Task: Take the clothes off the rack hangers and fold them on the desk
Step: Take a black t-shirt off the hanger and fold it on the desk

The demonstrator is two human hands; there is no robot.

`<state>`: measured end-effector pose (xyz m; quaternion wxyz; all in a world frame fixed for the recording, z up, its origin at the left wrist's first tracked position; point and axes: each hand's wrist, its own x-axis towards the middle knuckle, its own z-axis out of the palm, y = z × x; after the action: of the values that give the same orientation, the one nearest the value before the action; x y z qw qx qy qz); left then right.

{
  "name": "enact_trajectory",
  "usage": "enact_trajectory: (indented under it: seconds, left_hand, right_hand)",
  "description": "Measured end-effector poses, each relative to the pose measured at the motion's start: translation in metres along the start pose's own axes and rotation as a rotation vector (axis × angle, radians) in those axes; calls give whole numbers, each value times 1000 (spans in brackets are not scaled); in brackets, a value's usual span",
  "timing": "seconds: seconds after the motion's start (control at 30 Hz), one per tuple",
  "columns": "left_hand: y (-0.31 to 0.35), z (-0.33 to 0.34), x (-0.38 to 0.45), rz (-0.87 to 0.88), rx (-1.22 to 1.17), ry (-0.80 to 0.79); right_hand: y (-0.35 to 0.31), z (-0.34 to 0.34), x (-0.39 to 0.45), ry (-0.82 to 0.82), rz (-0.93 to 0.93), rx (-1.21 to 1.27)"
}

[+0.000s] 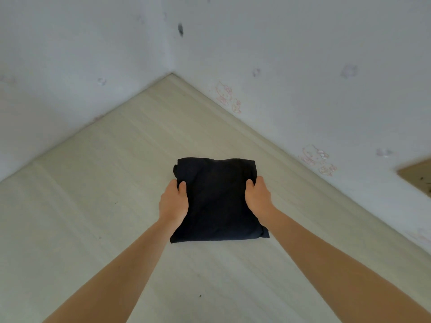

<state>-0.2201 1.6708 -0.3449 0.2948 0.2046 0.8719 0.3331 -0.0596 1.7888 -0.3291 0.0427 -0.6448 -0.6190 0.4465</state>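
Head view, ordered from the near edge outward. Two bare forearms enter from the lower corners and converge toward the centre of a pale, light-wood-grain bench (pixel 98 206), whose surface fills the lower half of the view and carries a few small dark specks close to the viewer. The left hand (pixel 173 202) is closed around the left edge of a folded black cloth garment (pixel 218 199), with the thumb lying on the top face and the fingers hidden along or beneath the side. The right hand (pixel 257 198) grips the right edge in the same manner, thumb on top, fingers out of sight behind the fabric. The garment forms a compact, roughly square bundle near the middle of the bench; its near edge appears to lie on the surface, and whether the far edge is raised cannot be told. Its far left corner shows bunched layers. Beyond it, the bench narrows into a corner formed by two white, scuffed walls (pixel 291 54); the right-hand wall bears faint pink cartoon drawings (pixel 227 96) just above the bench edge. A brown surface (pixel 417 176) shows at the far right margin.
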Motion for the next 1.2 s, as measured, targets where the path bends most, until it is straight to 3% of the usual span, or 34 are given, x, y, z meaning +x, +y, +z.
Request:
enact_trajectory:
  seconds: [0.2, 0.47, 0.67, 0.93, 1.2]
  left_hand:
    - [21, 22, -34, 46, -226, -105]
    - [60, 77, -118, 67, -355, -338]
    - [65, 126, -200, 128, -314, -458]
    - [49, 178, -354, 343, -176, -673]
    - [-21, 246, -538, 379, 1, -1000]
  right_hand:
    - [39, -34, -30, 39, 98, 220]
    - [124, -105, -96, 294, 213, 489]
    - [201, -151, -171, 473, 286, 616]
    - [344, -183, -302, 680, 351, 673]
    - [511, -174, -471, 935, 578, 748]
